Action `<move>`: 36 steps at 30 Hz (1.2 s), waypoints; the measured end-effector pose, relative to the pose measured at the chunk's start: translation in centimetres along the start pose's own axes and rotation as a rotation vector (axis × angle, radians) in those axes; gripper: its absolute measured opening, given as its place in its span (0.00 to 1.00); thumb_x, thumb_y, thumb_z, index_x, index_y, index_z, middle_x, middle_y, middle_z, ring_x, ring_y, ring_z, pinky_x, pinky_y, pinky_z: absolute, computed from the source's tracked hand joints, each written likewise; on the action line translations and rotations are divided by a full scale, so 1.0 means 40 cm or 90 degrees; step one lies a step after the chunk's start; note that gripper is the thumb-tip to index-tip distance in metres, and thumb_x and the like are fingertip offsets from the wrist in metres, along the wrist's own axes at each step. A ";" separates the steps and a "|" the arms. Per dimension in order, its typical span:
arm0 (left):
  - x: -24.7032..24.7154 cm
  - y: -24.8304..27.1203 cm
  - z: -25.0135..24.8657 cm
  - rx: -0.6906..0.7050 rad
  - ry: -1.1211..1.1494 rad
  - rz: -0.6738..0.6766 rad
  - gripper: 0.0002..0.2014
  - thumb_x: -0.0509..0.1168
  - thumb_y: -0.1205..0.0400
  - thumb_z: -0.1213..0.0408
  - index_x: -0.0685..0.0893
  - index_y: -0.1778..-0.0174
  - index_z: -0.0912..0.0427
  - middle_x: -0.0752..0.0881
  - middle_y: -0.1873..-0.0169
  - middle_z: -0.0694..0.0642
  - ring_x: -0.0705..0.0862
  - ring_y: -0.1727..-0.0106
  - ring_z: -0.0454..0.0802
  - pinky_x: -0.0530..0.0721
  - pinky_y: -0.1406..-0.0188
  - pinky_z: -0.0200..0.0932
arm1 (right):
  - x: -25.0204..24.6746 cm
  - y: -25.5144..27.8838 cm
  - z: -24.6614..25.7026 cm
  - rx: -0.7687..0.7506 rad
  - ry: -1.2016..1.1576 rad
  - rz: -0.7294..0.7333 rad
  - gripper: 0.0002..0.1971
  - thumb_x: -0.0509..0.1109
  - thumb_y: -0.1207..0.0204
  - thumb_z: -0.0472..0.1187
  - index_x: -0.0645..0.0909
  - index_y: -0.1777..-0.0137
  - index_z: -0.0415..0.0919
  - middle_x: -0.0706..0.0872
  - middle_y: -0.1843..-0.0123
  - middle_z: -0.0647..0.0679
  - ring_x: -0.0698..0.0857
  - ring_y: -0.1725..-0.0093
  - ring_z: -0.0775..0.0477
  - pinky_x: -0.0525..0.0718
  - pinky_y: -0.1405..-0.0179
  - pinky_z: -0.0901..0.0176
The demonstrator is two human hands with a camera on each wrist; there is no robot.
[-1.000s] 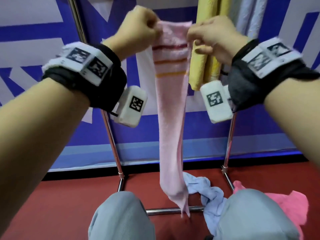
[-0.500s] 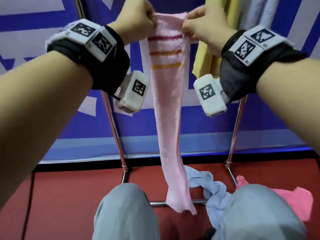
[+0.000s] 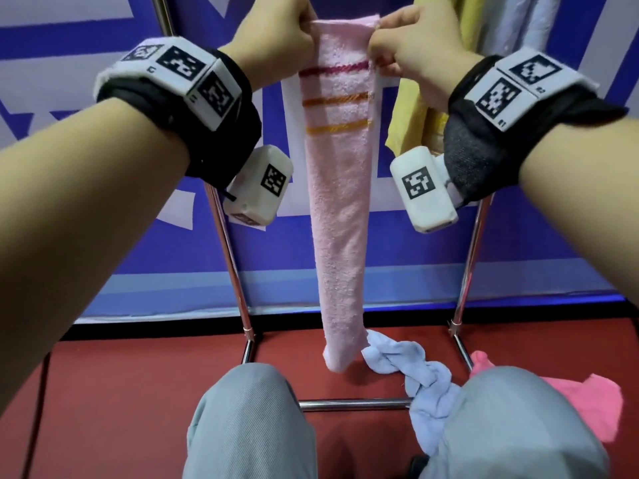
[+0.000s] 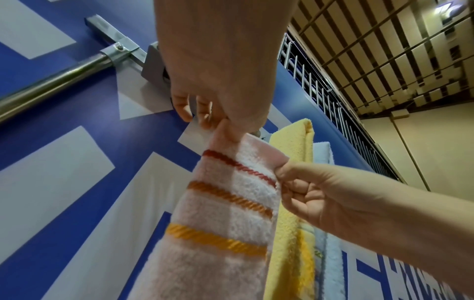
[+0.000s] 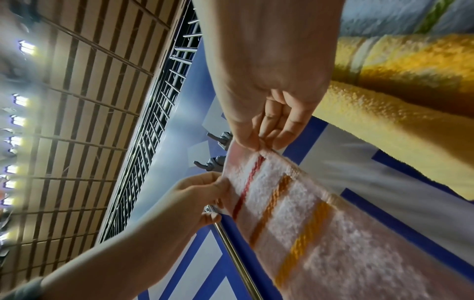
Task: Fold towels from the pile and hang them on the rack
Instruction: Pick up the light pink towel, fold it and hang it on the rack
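A pale pink towel (image 3: 339, 188) with red, orange and yellow stripes hangs long and narrow, folded lengthwise, in front of the metal rack (image 3: 228, 257). My left hand (image 3: 276, 32) pinches its top left corner and my right hand (image 3: 411, 43) pinches the top right corner. The left wrist view shows the striped towel (image 4: 231, 213) held between my left hand (image 4: 218, 121) and my right hand (image 4: 295, 182). In the right wrist view the towel (image 5: 295, 213) is stretched from my right hand (image 5: 264, 142) to my left hand (image 5: 205, 192).
A yellow towel (image 3: 411, 119) and a pale one (image 3: 532, 22) hang on the rack at the right. A light blue towel (image 3: 415, 371) and a bright pink one (image 3: 349, 402) lie on the red floor by my knees. A blue and white wall panel (image 3: 103, 29) stands behind.
Both hands have lifted the pink towel higher and spread its top edge flat. Its lower end has risen clear of the rack's bottom bar.
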State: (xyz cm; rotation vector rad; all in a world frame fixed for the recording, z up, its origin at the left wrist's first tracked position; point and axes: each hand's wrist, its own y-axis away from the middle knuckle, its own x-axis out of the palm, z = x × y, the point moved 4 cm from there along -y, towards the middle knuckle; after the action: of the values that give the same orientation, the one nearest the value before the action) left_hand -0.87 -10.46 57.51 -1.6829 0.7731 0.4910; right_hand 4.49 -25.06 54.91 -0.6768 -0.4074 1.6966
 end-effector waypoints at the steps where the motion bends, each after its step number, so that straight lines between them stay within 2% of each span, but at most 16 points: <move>1: -0.002 0.002 -0.005 0.008 0.005 -0.010 0.08 0.55 0.21 0.67 0.74 0.64 0.51 0.78 0.65 0.52 0.76 0.62 0.47 0.78 0.63 0.40 | -0.001 0.000 -0.001 0.007 -0.013 -0.001 0.13 0.66 0.33 0.24 0.78 0.71 0.42 0.78 0.70 0.47 0.76 0.74 0.57 0.80 0.69 0.66; 3: 0.004 0.008 -0.016 0.021 0.012 0.000 0.05 0.55 0.19 0.59 0.76 0.56 0.52 0.80 0.58 0.53 0.78 0.57 0.49 0.81 0.57 0.45 | -0.001 0.003 0.000 0.013 -0.036 0.005 0.11 0.66 0.32 0.24 0.79 0.69 0.41 0.78 0.69 0.46 0.77 0.73 0.56 0.82 0.67 0.66; 5: 0.016 0.011 -0.032 0.043 -0.045 0.038 0.12 0.57 0.20 0.52 0.79 0.50 0.56 0.81 0.56 0.55 0.77 0.56 0.51 0.79 0.56 0.47 | 0.003 0.009 0.000 0.018 -0.047 0.015 0.12 0.66 0.32 0.24 0.79 0.69 0.41 0.78 0.69 0.46 0.77 0.72 0.55 0.83 0.67 0.66; 8: 0.028 0.003 -0.058 0.107 -0.190 0.057 0.17 0.57 0.19 0.54 0.81 0.44 0.62 0.83 0.52 0.62 0.77 0.56 0.60 0.77 0.55 0.52 | 0.012 0.014 -0.006 0.031 -0.060 0.018 0.12 0.66 0.31 0.23 0.78 0.69 0.40 0.78 0.70 0.47 0.77 0.73 0.56 0.83 0.70 0.67; 11: 0.041 -0.003 -0.074 0.149 -0.228 0.072 0.15 0.56 0.17 0.56 0.81 0.47 0.63 0.84 0.53 0.63 0.75 0.59 0.61 0.75 0.60 0.51 | 0.011 0.018 -0.018 0.049 -0.069 0.011 0.12 0.66 0.31 0.22 0.78 0.69 0.39 0.78 0.71 0.46 0.77 0.77 0.57 0.82 0.74 0.69; 16: 0.069 0.005 -0.093 0.166 -0.226 0.073 0.20 0.58 0.18 0.49 0.84 0.53 0.64 0.82 0.61 0.61 0.74 0.61 0.61 0.69 0.63 0.48 | -0.003 0.030 -0.057 0.077 -0.095 0.000 0.12 0.68 0.30 0.22 0.78 0.69 0.39 0.80 0.70 0.45 0.79 0.74 0.56 0.84 0.70 0.66; 21: 0.104 0.017 -0.118 0.209 -0.240 0.077 0.18 0.58 0.17 0.52 0.86 0.54 0.63 0.83 0.60 0.62 0.75 0.61 0.62 0.69 0.64 0.47 | -0.014 0.039 -0.103 0.095 -0.103 -0.002 0.12 0.69 0.29 0.23 0.78 0.68 0.39 0.80 0.69 0.45 0.79 0.72 0.55 0.84 0.72 0.67; 24: 0.115 0.014 -0.132 0.237 -0.270 0.092 0.14 0.59 0.18 0.58 0.87 0.52 0.61 0.86 0.55 0.64 0.80 0.58 0.65 0.71 0.63 0.48 | -0.023 0.049 -0.120 0.085 -0.075 -0.003 0.10 0.71 0.28 0.29 0.78 0.66 0.42 0.80 0.70 0.47 0.77 0.74 0.58 0.78 0.76 0.71; 26: 0.114 0.013 -0.141 0.246 -0.284 0.094 0.13 0.59 0.19 0.60 0.87 0.53 0.61 0.86 0.56 0.65 0.77 0.61 0.64 0.71 0.64 0.48 | -0.028 0.058 -0.131 0.077 -0.045 -0.011 0.10 0.71 0.27 0.31 0.77 0.65 0.45 0.79 0.71 0.49 0.74 0.80 0.64 0.72 0.80 0.74; 28: 0.113 0.015 -0.145 0.248 -0.304 0.098 0.13 0.58 0.20 0.60 0.86 0.55 0.62 0.85 0.57 0.65 0.74 0.62 0.63 0.69 0.64 0.49 | -0.028 0.068 -0.146 0.080 -0.045 -0.009 0.10 0.70 0.26 0.29 0.77 0.65 0.44 0.78 0.71 0.48 0.71 0.84 0.65 0.69 0.82 0.75; 30: 0.114 0.019 -0.148 0.251 -0.320 0.101 0.13 0.58 0.21 0.61 0.86 0.55 0.63 0.85 0.57 0.66 0.73 0.62 0.63 0.67 0.64 0.48 | -0.026 0.082 -0.162 0.083 -0.074 0.002 0.08 0.69 0.26 0.28 0.79 0.62 0.40 0.77 0.72 0.46 0.70 0.86 0.64 0.68 0.84 0.73; 33: 0.118 0.022 -0.149 0.256 -0.341 0.103 0.11 0.58 0.22 0.65 0.86 0.56 0.63 0.85 0.58 0.65 0.72 0.63 0.63 0.66 0.63 0.48 | -0.017 0.099 -0.188 0.084 -0.101 0.008 0.03 0.70 0.26 0.27 0.83 0.54 0.29 0.77 0.73 0.44 0.70 0.84 0.61 0.68 0.83 0.70; 36: 0.120 0.021 -0.146 0.258 -0.351 0.104 0.12 0.58 0.22 0.67 0.87 0.53 0.62 0.86 0.57 0.64 0.74 0.62 0.63 0.66 0.62 0.48 | 0.000 0.115 -0.212 0.083 -0.101 0.010 0.11 0.71 0.26 0.30 0.81 0.56 0.17 0.77 0.70 0.39 0.71 0.75 0.51 0.69 0.75 0.63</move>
State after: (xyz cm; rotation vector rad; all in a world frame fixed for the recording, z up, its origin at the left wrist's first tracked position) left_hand 1.39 -17.33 55.13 -1.0408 0.5523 0.8099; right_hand 6.35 -26.90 45.61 -0.4536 -0.3990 1.7818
